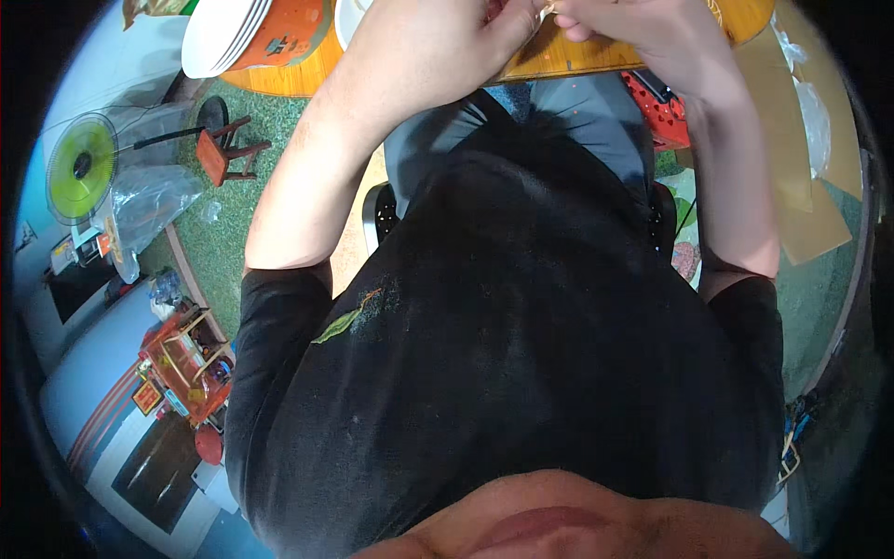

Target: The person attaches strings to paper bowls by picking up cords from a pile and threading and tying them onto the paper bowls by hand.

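Observation:
Both hands meet over the near edge of a wooden table (pixel 549 63), at the top of the view. My left hand (pixel 447 42) is closed, and a bit of something reddish shows between its fingers, mostly cut off by the frame. My right hand (pixel 643 33) pinches at a small pale, thin piece (pixel 542 13) right beside the left fingertips; what it is cannot be made out. Left of my left hand lies a stack of orange bowls with white insides (pixel 279 42), tipped on its side. A white dish (pixel 349 20) is partly hidden behind my left forearm.
On the left stand a green fan (pixel 82 166), a small reddish-brown stool (pixel 219 154) and clear plastic bags (pixel 149 200). Flattened cardboard (pixel 810 219) lies to the right. A red patterned box (pixel 656 116) sits below the table edge, near my knee.

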Demonstrator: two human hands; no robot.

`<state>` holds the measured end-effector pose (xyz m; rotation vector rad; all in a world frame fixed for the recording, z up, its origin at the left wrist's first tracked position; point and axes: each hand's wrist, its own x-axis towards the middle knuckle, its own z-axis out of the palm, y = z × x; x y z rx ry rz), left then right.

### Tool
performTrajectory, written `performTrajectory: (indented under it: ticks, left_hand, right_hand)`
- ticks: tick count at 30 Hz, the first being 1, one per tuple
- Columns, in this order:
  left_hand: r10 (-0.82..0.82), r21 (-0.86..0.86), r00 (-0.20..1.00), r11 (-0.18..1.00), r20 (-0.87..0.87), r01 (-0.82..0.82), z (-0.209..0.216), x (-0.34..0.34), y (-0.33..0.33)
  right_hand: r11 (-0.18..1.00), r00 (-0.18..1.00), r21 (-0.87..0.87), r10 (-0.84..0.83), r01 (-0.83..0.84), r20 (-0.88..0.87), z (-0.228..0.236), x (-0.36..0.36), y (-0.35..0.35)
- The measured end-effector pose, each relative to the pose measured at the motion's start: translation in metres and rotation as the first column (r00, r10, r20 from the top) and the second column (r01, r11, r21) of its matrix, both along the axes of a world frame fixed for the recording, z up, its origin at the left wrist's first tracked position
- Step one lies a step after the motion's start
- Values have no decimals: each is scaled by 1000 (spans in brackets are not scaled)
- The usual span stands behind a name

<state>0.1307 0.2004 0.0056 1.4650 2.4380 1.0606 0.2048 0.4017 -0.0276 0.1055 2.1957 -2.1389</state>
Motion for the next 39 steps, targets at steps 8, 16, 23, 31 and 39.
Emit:
performTrajectory:
  ticks: [8, 16, 23, 31, 39]
  left_hand:
    - [22, -42, 1000, 999, 7, -22, 6, 5, 1]
    - [44, 159, 970, 984, 239, -84, 0, 3, 0]
    - [-137, 115, 937, 988, 322, 105, -1, -5, -1]
    - [-59, 72, 783, 997, 619, 18, -5, -11, -2]
    - [142, -149, 978, 982, 156, -119, 9, -2, -1]
  right_hand:
    - [800, 814, 402, -176, 446, -553, -9, 16, -36]
    - [542, 318, 302, 66, 784, -946, -73, 17, -32]
    - [564, 391, 388, 122, 729, -912, -62, 21, -33]
    - [572, 229, 257, 122, 779, -966, -74, 9, -30]
    - [802, 471, 117, -220, 586, -855, -77, 28, -41]
